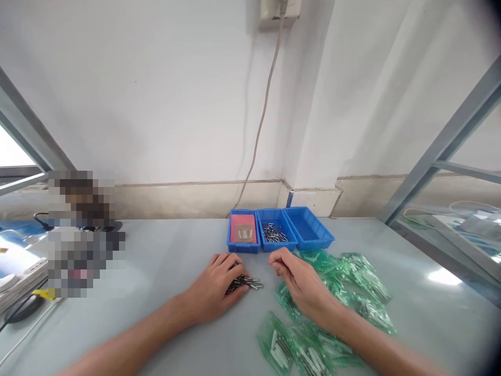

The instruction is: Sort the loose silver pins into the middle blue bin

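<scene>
On the grey table, my left hand [217, 287] curls its fingers round a small pile of metal pins [250, 283], whose ends stick out past the thumb. Whether they are screws or plain pins is too small to tell. My right hand [299, 279] is raised just right of the pile, its fingers pinched and curled inward. Anything between those fingertips is hidden. Under and around the right wrist lie several green plastic bags [276, 344] with metal pins and white pieces inside. Beyond both hands, a blue bin [291, 245] holds more loose metal pins.
Left in the row, a blue bin [243, 249] contains pink paper [237, 222] and a small clear packet. Another blue bin [309, 230] stands at the right end. A power strip [29, 277], cables and a pixelated patch occupy the left side. Metal frame posts [438, 151] flank the table.
</scene>
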A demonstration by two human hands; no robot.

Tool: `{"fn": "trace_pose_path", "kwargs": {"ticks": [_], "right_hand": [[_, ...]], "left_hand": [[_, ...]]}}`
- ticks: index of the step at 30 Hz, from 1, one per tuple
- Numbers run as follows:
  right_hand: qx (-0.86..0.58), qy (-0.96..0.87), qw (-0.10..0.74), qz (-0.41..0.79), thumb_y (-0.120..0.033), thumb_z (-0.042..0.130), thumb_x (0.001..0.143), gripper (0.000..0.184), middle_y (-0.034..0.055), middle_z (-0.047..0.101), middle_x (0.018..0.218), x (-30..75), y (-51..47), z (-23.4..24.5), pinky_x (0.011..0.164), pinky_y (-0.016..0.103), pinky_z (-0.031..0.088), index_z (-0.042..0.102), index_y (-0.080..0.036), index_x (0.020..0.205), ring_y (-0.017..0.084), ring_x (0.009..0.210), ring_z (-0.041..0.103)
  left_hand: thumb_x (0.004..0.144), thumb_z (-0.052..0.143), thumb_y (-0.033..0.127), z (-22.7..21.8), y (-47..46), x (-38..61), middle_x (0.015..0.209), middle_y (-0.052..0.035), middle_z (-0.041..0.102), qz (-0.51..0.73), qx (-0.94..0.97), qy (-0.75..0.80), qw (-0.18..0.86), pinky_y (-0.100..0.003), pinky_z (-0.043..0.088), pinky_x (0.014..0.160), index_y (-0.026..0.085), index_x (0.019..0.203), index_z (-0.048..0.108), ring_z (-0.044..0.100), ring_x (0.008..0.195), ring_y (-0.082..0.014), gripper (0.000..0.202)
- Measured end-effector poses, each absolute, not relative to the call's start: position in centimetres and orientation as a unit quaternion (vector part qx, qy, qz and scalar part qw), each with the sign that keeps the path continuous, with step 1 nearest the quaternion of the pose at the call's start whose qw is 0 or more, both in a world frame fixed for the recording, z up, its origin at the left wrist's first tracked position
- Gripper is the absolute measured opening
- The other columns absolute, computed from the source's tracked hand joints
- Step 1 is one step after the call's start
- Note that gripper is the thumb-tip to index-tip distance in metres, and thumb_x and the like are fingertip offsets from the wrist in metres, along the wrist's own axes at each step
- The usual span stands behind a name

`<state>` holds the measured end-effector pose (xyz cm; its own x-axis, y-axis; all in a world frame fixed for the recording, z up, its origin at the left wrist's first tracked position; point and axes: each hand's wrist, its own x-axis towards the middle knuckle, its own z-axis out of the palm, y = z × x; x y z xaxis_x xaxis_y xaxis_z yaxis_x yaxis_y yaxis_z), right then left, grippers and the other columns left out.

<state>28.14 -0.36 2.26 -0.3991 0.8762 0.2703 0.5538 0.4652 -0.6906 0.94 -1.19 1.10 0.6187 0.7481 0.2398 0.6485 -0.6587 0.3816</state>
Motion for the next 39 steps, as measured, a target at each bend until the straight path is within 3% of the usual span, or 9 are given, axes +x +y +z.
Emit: {"fn": "trace_pose_path", "kwargs": {"ticks": [5,9,15,17,20,24,28,33,39], "right_hand": [[-0.41,-0.842,0.299,0.184,-0.029,0.033,0.116,0.035,-0.0022,0.052,0.073,27.9,-0.9,2.4,0.066,0.03,0.035,0.045,-0.025,0.083,0.019,0.069,0.048],[-0.37,-0.872,0.304,0.101,-0.038,0.04,0.117,0.05,-0.0041,0.041,0.06,27.5,-1.3,2.1,0.071,0.033,0.033,0.031,-0.023,0.07,0.018,0.064,0.04],[-0.417,-0.84,0.312,0.151,-0.044,0.033,0.118,0.053,-0.005,0.04,0.06,27.7,-1.8,2.0,0.071,0.032,0.038,0.032,-0.023,0.069,0.016,0.059,0.041],[-0.448,-0.822,0.3,0.185,-0.045,0.032,0.118,0.047,-0.0048,0.045,0.063,27.8,-1.9,1.8,0.061,0.03,0.034,0.043,-0.024,0.077,0.016,0.057,0.043],[-0.465,-0.813,0.282,0.209,-0.037,0.028,0.118,0.033,-0.0053,0.051,0.068,27.9,-1.8,1.4,0.055,0.028,0.034,0.057,-0.026,0.108,0.017,0.054,0.044],[-0.417,-0.836,0.303,0.186,-0.02,0.029,0.114,0.032,0.0039,0.066,0.101,27.9,-1.5,1.4,0.073,0.03,0.049,0.057,-0.028,0.127,0.021,0.085,0.065],[-0.393,-0.852,0.287,0.192,-0.019,0.036,0.114,0.028,0.0038,0.068,0.108,27.9,-1.1,1.5,0.079,0.03,0.05,0.061,-0.029,0.122,0.021,0.094,0.067],[-0.384,-0.871,0.265,0.156,-0.02,0.042,0.115,0.025,0.0014,0.067,0.092,27.9,-0.9,1.6,0.072,0.03,0.044,0.065,-0.025,0.105,0.02,0.083,0.062],[-0.339,-0.912,0.218,0.071,-0.02,0.052,0.113,0.031,-0.0003,0.065,0.073,27.4,-1.6,1.6,0.078,0.034,0.039,0.058,-0.021,0.082,0.021,0.077,0.054]], "left_hand": [[0.107,0.064,0.024,0.9,-1.1,1.0,0.124,-0.0051,0.062,0.203,0.89,0.388,0.128,-0.043,0.043,0.1,0.024,0.119,0.063,0.055,0.11,-0.026,0.012],[0.107,0.063,0.025,0.8,-1.2,1.0,0.121,-0.0055,0.062,0.2,0.89,0.392,0.121,-0.043,0.044,0.098,0.024,0.116,0.063,0.055,0.109,-0.0262,0.009],[0.107,0.064,0.025,0.8,-1.2,0.9,0.121,-0.0052,0.062,0.205,0.89,0.389,0.119,-0.042,0.045,0.099,0.024,0.119,0.064,0.056,0.109,-0.0258,0.012],[0.106,0.065,0.025,0.9,-1.3,1.0,0.121,-0.0053,0.063,0.208,0.89,0.388,0.116,-0.042,0.045,0.098,0.025,0.12,0.065,0.057,0.109,-0.0258,0.014],[0.106,0.065,0.024,1.0,-1.3,1.1,0.121,-0.0053,0.063,0.21,0.89,0.388,0.114,-0.041,0.045,0.097,0.025,0.119,0.065,0.057,0.108,-0.0255,0.014],[0.105,0.065,0.023,1.0,-1.2,1.1,0.121,-0.0047,0.063,0.209,0.889,0.391,0.117,-0.042,0.044,0.099,0.024,0.119,0.064,0.056,0.108,-0.025,0.013],[0.106,0.065,0.022,0.9,-1.3,1.0,0.122,-0.0047,0.062,0.204,0.889,0.391,0.125,-0.043,0.043,0.099,0.024,0.118,0.063,0.055,0.109,-0.0255,0.013],[0.106,0.064,0.023,0.9,-1.2,1.0,0.121,-0.0051,0.062,0.201,0.89,0.392,0.121,-0.043,0.043,0.098,0.024,0.118,0.063,0.055,0.108,-0.0257,0.011],[0.106,0.064,0.024,0.8,-1.2,1.2,0.12,-0.0052,0.063,0.2,0.89,0.394,0.116,-0.043,0.044,0.097,0.024,0.117,0.063,0.056,0.108,-0.0259,0.01]]}}
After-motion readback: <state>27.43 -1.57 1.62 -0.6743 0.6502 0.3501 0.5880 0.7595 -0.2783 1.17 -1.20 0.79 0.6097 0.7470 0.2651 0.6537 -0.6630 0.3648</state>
